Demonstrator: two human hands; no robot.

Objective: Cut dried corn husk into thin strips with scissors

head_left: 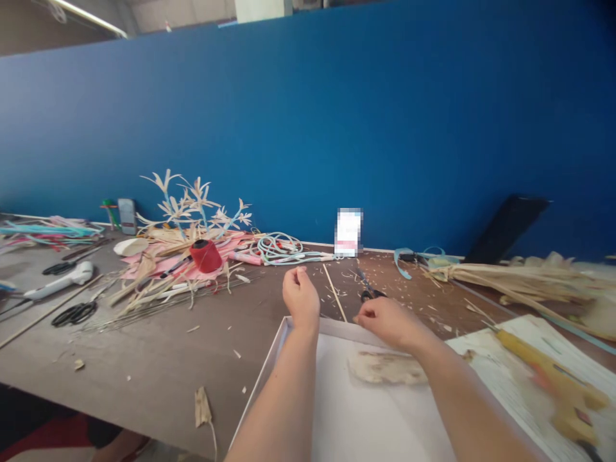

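Note:
My left hand (301,298) is raised above the far left corner of a white box (332,328), its fingers curled together in a pinch. Whatever it may hold is hidden. Over the box's far rim, my right hand (387,321) also has its fingers closed, and I cannot make out anything in them. Dark-handled scissors (370,293) lie just beyond that hand. A thin pale stick (335,292) rests on the table between the two hands. Inside the box, partly behind my right forearm, is a flat, pale, rough-edged piece (385,369).
Dried strips with a red thread spool (206,255) and straw-like flowers (178,208) lie at left, near black scissors (74,313) and a white glue gun (65,281). A yellow glue gun (543,369) sits on paper at right. A blue partition (308,128) closes the back.

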